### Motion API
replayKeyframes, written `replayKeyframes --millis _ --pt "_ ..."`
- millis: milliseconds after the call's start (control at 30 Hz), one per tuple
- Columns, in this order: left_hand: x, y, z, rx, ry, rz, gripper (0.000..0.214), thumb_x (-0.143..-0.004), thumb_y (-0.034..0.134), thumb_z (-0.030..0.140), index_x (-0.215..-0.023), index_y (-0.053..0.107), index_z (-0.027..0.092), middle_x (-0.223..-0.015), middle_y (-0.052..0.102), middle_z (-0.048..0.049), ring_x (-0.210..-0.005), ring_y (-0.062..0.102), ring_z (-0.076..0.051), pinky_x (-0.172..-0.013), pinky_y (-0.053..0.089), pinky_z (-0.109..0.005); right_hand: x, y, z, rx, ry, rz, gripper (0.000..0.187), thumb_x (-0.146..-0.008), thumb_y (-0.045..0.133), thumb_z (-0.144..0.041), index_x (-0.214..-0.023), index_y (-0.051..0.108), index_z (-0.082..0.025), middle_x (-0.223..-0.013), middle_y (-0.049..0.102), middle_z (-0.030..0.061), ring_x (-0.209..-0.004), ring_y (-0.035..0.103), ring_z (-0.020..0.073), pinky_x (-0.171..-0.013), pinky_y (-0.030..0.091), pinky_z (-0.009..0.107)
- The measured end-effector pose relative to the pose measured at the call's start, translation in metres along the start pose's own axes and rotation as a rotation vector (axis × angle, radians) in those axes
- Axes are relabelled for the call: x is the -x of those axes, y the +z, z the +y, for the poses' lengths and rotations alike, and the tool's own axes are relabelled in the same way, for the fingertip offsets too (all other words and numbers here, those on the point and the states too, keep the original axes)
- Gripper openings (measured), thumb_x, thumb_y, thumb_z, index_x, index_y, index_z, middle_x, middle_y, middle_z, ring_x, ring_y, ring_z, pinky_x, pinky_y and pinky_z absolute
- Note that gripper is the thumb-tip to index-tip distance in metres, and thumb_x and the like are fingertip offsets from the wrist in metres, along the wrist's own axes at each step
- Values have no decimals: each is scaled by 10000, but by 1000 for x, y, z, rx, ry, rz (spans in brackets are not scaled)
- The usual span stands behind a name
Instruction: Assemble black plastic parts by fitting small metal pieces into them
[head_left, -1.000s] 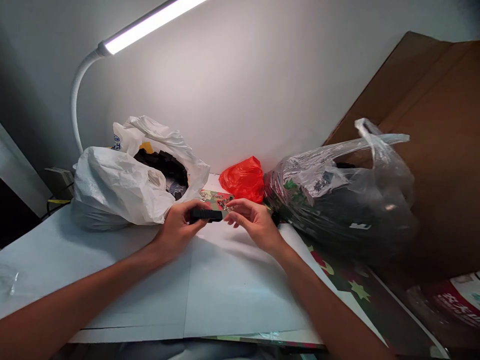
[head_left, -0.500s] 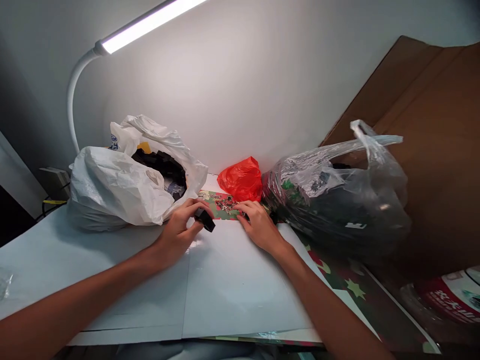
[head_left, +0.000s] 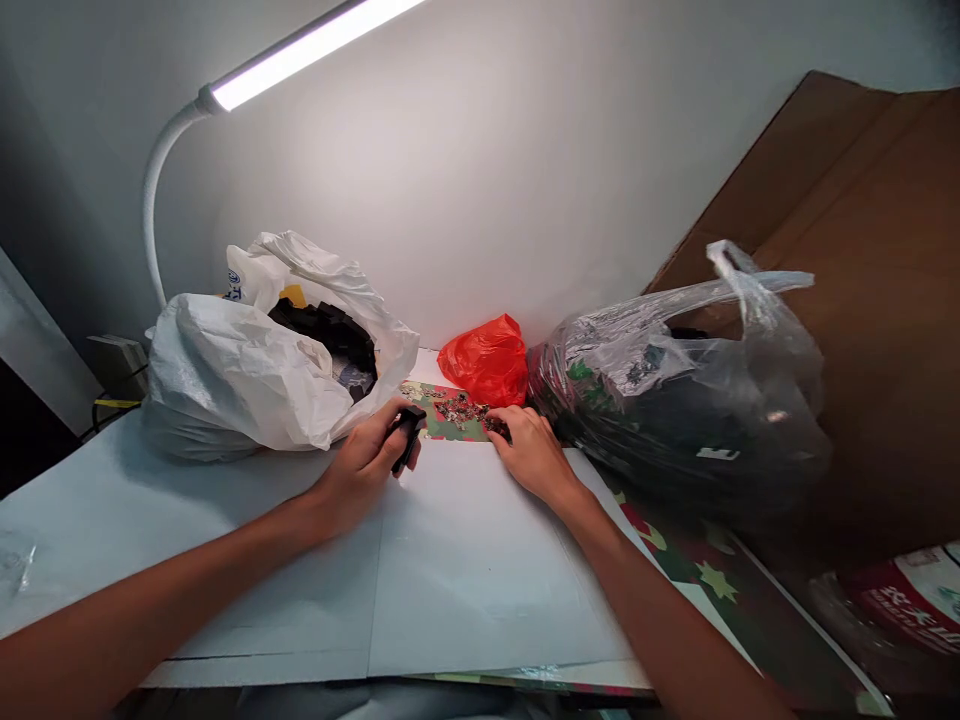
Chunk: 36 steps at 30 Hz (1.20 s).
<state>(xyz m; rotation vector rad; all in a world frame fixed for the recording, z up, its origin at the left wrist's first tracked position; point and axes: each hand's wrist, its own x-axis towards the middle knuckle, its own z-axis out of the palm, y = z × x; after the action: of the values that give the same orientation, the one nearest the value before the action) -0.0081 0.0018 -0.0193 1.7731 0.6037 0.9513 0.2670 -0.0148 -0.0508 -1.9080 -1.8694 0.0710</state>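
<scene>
A small black plastic piece, angular in shape, is held in my left hand, pinched between thumb and fingers just above the white sheet. My right hand is at the right end of a pile of tiny shiny metal parts. Its thumb and fingers are curved and apart, with some dark small parts showing between them. Whether the fingertips touch any single part is too small to tell. The pile lies on a red and green patterned surface.
A white plastic bag of black pieces stands at the left, under a lit lamp. Behind the metal parts sits a red bag. At the right are a clear bag of dark items and a cardboard sheet. White sheets cover the table front.
My left hand has turned the black piece more upright. The right hand has settled lower over the metal parts, its thumb and fingers further apart. The view has shifted slightly.
</scene>
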Motion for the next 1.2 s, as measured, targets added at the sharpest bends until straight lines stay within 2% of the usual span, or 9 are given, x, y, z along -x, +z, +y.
replayKeyframes --millis 100,300,400,533,633,767,933,1100,1200 --pt "-1 1 6 0 -30 10 227 -1096 406 391 -1101 550 215 -685 532 52 -616 407 -108 -592 331 -259 0 1 -3 3 -5 4 223 -1013 624 -196 -1191 759 -201 -1232 784 110 -1146 655 285 -1021 419 408" --pt "-7 2 12 122 -134 -14 296 -1038 475 478 -916 482 208 -623 458 67 -549 333 -86 -527 251 -252 0 0 -4 -18 -18 23 120 -959 667 -163 -1003 759 -227 -1108 801 75 -1086 660 273 -972 413 399" --pt "-9 1 11 173 -177 -9 316 -1018 503 514 -939 473 210 -592 433 81 -522 314 -81 -508 230 -240 0 0 -5 -39 -19 41 112 -936 675 -142 -919 747 -226 -1039 809 60 -1053 665 269 -960 415 397" --pt "-10 0 15 326 -307 -25 333 -992 536 553 -1022 465 229 -587 417 90 -516 280 -84 -484 222 -217 -1 -1 -5 -71 -32 67 122 -934 660 -147 -912 752 -225 -1001 811 61 -1022 671 267 -954 428 403" --pt "-10 0 19 392 -355 -20 381 -947 633 557 -1079 464 242 -601 397 104 -528 272 -78 -486 227 -193 -1 -1 -5 -98 -50 81 144 -964 634 -178 -944 769 -222 -1004 815 72 -1019 678 274 -973 446 420" --pt "-10 2 22 389 -355 28 486 -837 794 507 -1105 485 244 -611 348 124 -528 270 -63 -486 217 -175 0 -1 -8 -151 -102 83 226 -989 604 -188 -1118 788 -213 -1169 812 99 -1115 681 280 -1033 478 437" --pt "-12 1 20 371 -349 78 491 -823 793 531 -1088 500 239 -604 340 128 -519 227 -53 -472 183 -174 4 -4 -17 -214 -206 54 361 -984 612 -183 -1321 742 -208 -1347 763 106 -1287 643 270 -1137 481 431" --pt "-8 1 10 276 -289 21 484 -844 788 555 -1100 551 220 -640 341 113 -537 269 -58 -479 198 -186 -3 -11 -14 -247 -164 95 384 -1043 513 -235 -1371 702 -178 -1392 744 137 -1309 658 268 -1161 489 444" --pt "-6 1 5 191 -254 6 452 -877 763 545 -1127 603 204 -686 415 81 -582 363 -77 -515 283 -198 -9 -11 -10 -208 -165 51 379 -1049 492 -236 -1356 703 -167 -1378 752 146 -1298 680 263 -1140 515 434"
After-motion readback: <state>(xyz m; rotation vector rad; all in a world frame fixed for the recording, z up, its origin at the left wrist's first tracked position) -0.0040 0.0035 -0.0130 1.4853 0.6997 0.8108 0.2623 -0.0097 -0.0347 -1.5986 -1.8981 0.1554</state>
